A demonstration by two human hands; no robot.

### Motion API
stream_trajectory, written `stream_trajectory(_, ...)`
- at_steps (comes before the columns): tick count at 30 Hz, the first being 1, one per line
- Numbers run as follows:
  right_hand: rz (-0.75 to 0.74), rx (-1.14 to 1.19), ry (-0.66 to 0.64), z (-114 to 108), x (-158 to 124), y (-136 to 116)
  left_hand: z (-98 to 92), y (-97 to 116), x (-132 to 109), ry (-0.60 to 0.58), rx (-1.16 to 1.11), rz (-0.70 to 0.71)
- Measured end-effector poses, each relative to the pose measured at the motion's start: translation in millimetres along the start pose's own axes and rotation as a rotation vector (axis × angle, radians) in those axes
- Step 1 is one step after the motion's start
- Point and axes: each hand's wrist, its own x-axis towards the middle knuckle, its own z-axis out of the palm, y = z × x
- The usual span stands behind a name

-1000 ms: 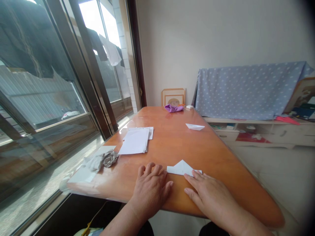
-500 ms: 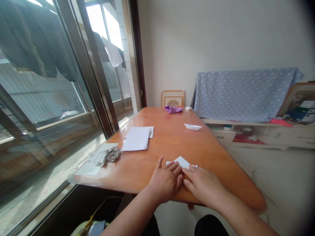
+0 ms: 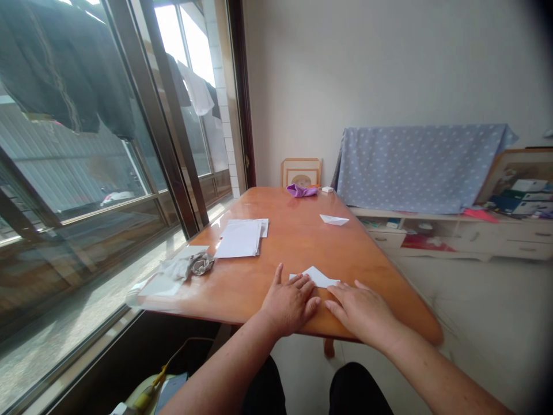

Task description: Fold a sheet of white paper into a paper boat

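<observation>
A small folded sheet of white paper [image 3: 318,277] with a pointed top lies near the front edge of the wooden table [image 3: 294,242]. Flat on its left part rests my left hand [image 3: 290,302], fingers stretched and thumb pointing up and away. My right hand [image 3: 360,308] lies at the paper's right corner, its fingers extended and the fingertips touching or just beside the edge. Both hands are open, and part of the paper is hidden under the left fingers. Farther back on the right side of the table sits a folded white paper boat [image 3: 334,220].
A stack of white paper [image 3: 238,238] lies left of centre, with a crumpled grey cloth [image 3: 196,264] nearer the window. At the far end are a purple cloth [image 3: 301,190] and a small white box [image 3: 327,189]. A low cabinet [image 3: 484,233] stands to the right.
My right hand has slid right, off the paper's middle to its right corner, widening the gap between my hands. My left hand stays on the left part. The view has shifted slightly.
</observation>
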Motion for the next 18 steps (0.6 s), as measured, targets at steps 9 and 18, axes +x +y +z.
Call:
stream_trajectory(9,0.033,-0.057,-0.009,8,-10,23,0.1,1,-1,0.01,0.0,0.01)
stream_trajectory(18,0.022,0.048,0.108,8,-5,18,-5.4,3,-2,-0.014,-0.019,-0.001)
